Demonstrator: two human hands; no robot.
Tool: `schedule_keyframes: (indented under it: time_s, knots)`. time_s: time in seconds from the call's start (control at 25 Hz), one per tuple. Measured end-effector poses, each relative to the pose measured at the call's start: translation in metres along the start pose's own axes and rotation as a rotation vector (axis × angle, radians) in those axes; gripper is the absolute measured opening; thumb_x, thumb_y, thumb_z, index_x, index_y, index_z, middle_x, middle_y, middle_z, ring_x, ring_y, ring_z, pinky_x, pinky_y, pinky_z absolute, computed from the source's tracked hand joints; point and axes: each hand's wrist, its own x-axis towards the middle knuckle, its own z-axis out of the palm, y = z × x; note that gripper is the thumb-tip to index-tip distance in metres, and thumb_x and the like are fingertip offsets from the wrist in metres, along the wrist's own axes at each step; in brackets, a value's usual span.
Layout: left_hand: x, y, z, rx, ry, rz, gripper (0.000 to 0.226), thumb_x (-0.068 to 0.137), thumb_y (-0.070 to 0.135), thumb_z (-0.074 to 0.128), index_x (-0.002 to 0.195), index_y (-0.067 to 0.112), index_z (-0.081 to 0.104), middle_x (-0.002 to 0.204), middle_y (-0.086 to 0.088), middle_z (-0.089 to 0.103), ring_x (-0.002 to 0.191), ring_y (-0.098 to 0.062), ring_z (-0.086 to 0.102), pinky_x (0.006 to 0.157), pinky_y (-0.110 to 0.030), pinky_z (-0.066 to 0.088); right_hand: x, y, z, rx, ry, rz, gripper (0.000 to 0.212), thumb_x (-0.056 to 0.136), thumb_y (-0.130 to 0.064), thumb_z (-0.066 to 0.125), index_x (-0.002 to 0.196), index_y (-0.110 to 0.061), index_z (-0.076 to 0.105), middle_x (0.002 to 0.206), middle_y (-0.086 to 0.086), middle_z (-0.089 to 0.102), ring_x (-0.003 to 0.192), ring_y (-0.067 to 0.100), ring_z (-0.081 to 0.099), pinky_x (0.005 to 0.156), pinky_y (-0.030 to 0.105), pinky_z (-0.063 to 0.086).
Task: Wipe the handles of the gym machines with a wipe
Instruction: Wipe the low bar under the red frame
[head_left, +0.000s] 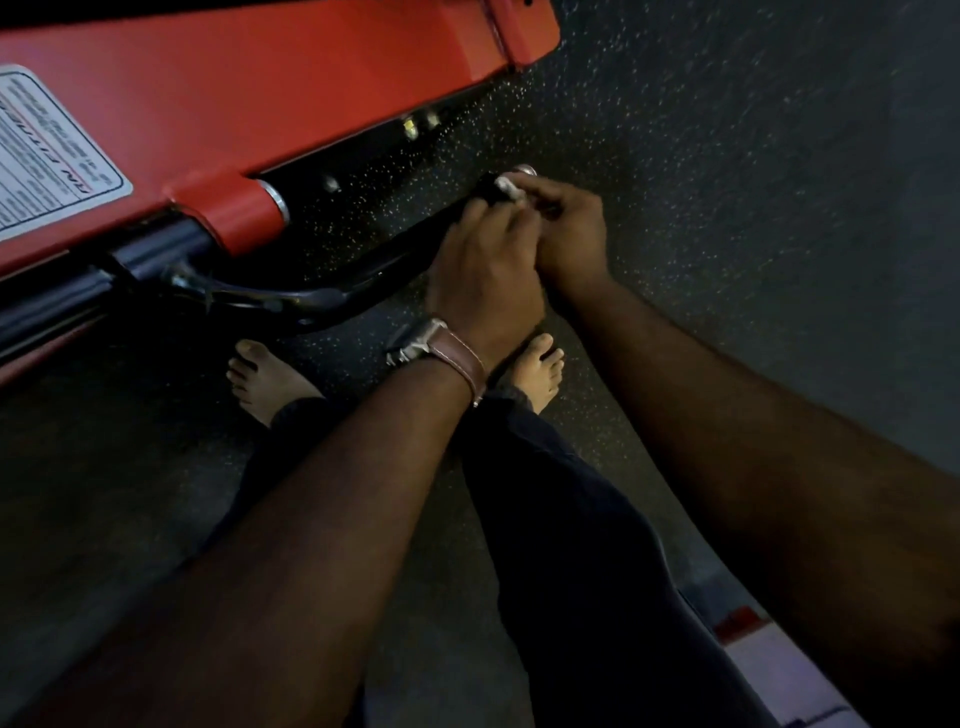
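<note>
Both hands are bunched up at the far end of the curved black metal handle bar (332, 299) sticking out of the big red gym machine (249, 104). The right hand (569, 236) pinches a small white wipe (508, 189) against the bar's tip, and the left hand (485, 270), brown leather-strap watch (441, 353) on its wrist, curls around the bar just beside it.

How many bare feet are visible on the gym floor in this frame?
2. One bare foot lies lower left of the hands, below the curved black handle bar; the other bare foot shows just right of the brown-strapped wristwatch, partly hidden behind the wrist.
</note>
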Motion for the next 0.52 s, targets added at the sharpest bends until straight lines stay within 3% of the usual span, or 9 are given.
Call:
schedule_keyframes:
  time_s: [0.08, 0.2, 0.36, 0.52]
  knots:
    - [0.007, -0.005, -0.013, 0.344, -0.101, 0.023, 0.037, 0.088, 0.016, 0.056, 0.123, 0.007, 0.059, 0.122, -0.014, 0.061, 0.114, -0.034, 0.052, 0.088, -0.044, 0.041, -0.008, -0.008, 0.005, -0.024, -0.025, -0.066, 0.024, 0.088, -0.017, 0.069, 0.111, -0.018, 0.077, 0.106, 0.003, 0.073, 0.094, 0.011, 0.069, 0.085, 0.032, 0.057]
    - [0.019, -0.016, -0.019, 0.631, -0.299, -0.228, 0.048, 0.099, 0.030, 0.046, 0.137, 0.001, 0.043, 0.132, -0.020, 0.053, 0.118, -0.036, 0.052, 0.087, -0.043, 0.043, -0.001, -0.009, 0.011, -0.104, 0.046, -0.100, 0.026, 0.090, -0.008, 0.068, 0.114, -0.014, 0.075, 0.109, 0.007, 0.065, 0.095, 0.012, 0.062, 0.081, 0.017, 0.050]
    - [0.030, -0.029, -0.009, 0.565, -0.409, -0.240, 0.036, 0.105, 0.028, 0.038, 0.128, 0.002, 0.046, 0.118, -0.020, 0.059, 0.101, -0.038, 0.063, 0.067, -0.038, 0.040, -0.002, -0.004, 0.014, -0.175, 0.216, 0.057, 0.034, 0.091, 0.000, 0.061, 0.123, -0.009, 0.070, 0.107, 0.010, 0.061, 0.086, 0.009, 0.052, 0.071, 0.001, 0.039]
    - [0.030, -0.027, -0.012, 0.588, -0.385, -0.190, 0.036, 0.104, 0.025, 0.031, 0.126, 0.000, 0.046, 0.116, -0.021, 0.059, 0.097, -0.040, 0.064, 0.064, -0.038, 0.039, -0.030, -0.020, 0.034, -0.183, 0.203, -0.134, 0.030, 0.089, 0.003, 0.060, 0.118, 0.000, 0.070, 0.096, 0.005, 0.051, 0.081, 0.008, 0.045, 0.070, -0.004, 0.030]
